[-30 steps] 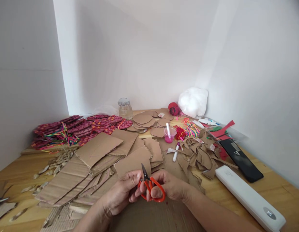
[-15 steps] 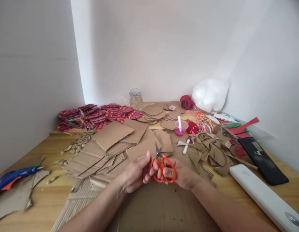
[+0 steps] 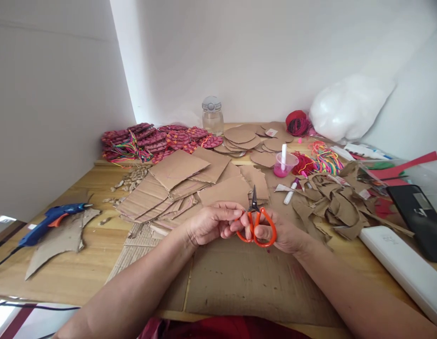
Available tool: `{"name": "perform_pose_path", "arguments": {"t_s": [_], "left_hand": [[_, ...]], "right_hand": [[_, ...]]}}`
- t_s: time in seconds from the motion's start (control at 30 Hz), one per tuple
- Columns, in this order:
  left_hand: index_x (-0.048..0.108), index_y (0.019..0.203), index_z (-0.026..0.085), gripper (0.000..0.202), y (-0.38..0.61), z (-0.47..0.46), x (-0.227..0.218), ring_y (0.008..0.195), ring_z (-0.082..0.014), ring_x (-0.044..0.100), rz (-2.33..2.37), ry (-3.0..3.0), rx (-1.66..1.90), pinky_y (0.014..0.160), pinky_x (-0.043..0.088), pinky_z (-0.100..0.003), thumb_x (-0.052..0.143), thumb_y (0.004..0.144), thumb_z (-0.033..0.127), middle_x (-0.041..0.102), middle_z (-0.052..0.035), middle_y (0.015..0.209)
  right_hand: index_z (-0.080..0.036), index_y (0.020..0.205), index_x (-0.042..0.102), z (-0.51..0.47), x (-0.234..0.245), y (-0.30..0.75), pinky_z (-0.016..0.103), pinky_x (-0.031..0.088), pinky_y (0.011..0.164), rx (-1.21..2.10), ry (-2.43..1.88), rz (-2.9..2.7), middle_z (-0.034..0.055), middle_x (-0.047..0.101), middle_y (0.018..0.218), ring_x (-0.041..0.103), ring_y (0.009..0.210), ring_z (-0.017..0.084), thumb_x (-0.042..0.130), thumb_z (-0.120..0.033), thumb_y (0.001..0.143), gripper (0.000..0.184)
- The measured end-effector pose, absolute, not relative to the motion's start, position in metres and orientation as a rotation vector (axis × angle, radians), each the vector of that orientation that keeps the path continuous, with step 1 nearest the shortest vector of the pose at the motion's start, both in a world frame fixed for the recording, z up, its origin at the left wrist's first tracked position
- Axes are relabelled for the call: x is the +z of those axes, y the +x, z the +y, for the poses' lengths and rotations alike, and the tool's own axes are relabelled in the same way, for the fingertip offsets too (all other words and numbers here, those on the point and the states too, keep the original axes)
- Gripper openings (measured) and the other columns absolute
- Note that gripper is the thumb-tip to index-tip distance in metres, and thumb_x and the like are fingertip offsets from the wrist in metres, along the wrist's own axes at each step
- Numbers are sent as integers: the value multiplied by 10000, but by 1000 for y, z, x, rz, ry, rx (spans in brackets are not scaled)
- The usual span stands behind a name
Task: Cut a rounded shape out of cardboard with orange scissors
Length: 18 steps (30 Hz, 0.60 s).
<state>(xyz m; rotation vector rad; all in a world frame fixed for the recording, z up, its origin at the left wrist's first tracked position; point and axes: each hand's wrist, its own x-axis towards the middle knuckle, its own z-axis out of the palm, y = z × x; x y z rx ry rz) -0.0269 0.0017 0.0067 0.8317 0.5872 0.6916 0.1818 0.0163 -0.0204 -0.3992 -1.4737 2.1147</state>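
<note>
My right hand (image 3: 280, 231) holds a pair of scissors (image 3: 271, 230) by its orange looped handles, the dark blades upright and looking closed. Close beside it, my left hand (image 3: 213, 221) has thumb and forefinger pinched together near the right fingertips; whatever is between them is too small to make out. Both hands are above a brown cardboard sheet (image 3: 239, 278). Just beyond them lies a pile of cut cardboard pieces (image 3: 223, 188).
A blue glue gun (image 3: 52, 221) rests at left on a cardboard scrap. Right of my hands are curled cardboard offcuts (image 3: 331, 207), a white oblong case (image 3: 398, 268) and a black phone (image 3: 418, 219). Farther back stand a lidded jar (image 3: 212, 117) and a pink-tinted cup (image 3: 280, 170).
The view has tipped downward and shifted left, so the table's front edge now shows. My left thumb and forefinger have come together beside the right fingertips. The scissors stay in my right hand.
</note>
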Motion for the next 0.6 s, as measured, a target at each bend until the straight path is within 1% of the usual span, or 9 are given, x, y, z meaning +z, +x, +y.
{"name": "perform_pose_path", "arguments": {"t_s": [0.03, 0.1, 0.2, 0.27, 0.33, 0.43, 0.6], "left_hand": [[701, 776, 101, 310, -26, 1, 8, 462, -69, 401, 595, 833, 695, 458, 213, -223, 778, 798, 400, 476, 20, 557], [694, 772, 106, 307, -24, 0, 8, 469, -72, 389, 597, 824, 711, 460, 198, -231, 770, 801, 402, 478, 15, 563], [690, 779, 111, 311, -23, 0, 7, 468, -73, 383, 576, 807, 745, 461, 190, -237, 775, 790, 410, 492, 10, 571], [693, 788, 112, 312, -23, -1, 6, 464, -72, 382, 561, 812, 745, 464, 191, -239, 776, 791, 412, 493, 10, 571], [695, 789, 112, 307, -24, 0, 5, 464, -72, 383, 549, 822, 726, 473, 194, -240, 774, 795, 409, 485, 14, 565], [696, 779, 108, 299, -26, 0, 5, 479, -76, 384, 532, 833, 696, 490, 200, -244, 769, 799, 397, 470, 14, 554], [680, 736, 107, 272, -25, -1, 4, 479, -73, 320, 565, 830, 709, 482, 161, -253, 750, 796, 364, 436, 19, 544]], "right_hand": [[-166, 888, 711, 16, -20, 182, 422, 475, 924, 2111, -410, -1474, 91, 735, 973, 678, 992, 242, 789, -513, 838, 360], [-167, 872, 705, 16, -19, 182, 407, 482, 894, 2093, -417, -1473, 90, 735, 959, 676, 998, 246, 782, -518, 843, 361], [-159, 838, 701, 17, -18, 183, 362, 482, 811, 2068, -415, -1476, 95, 732, 954, 666, 921, 222, 772, -524, 852, 372], [-160, 845, 699, 17, -19, 185, 350, 468, 796, 2069, -433, -1475, 83, 720, 919, 655, 889, 211, 777, -520, 849, 369], [-166, 869, 694, 18, -22, 186, 342, 451, 786, 2076, -458, -1474, 59, 694, 862, 644, 870, 205, 787, -512, 843, 359], [-182, 937, 694, 16, -27, 188, 312, 420, 725, 2080, -466, -1478, 20, 651, 793, 608, 789, 179, 803, -491, 834, 344], [-198, 993, 694, 14, -29, 187, 292, 379, 675, 2079, -450, -1507, 4, 631, 786, 535, 692, 143, 795, -490, 845, 342]]}}
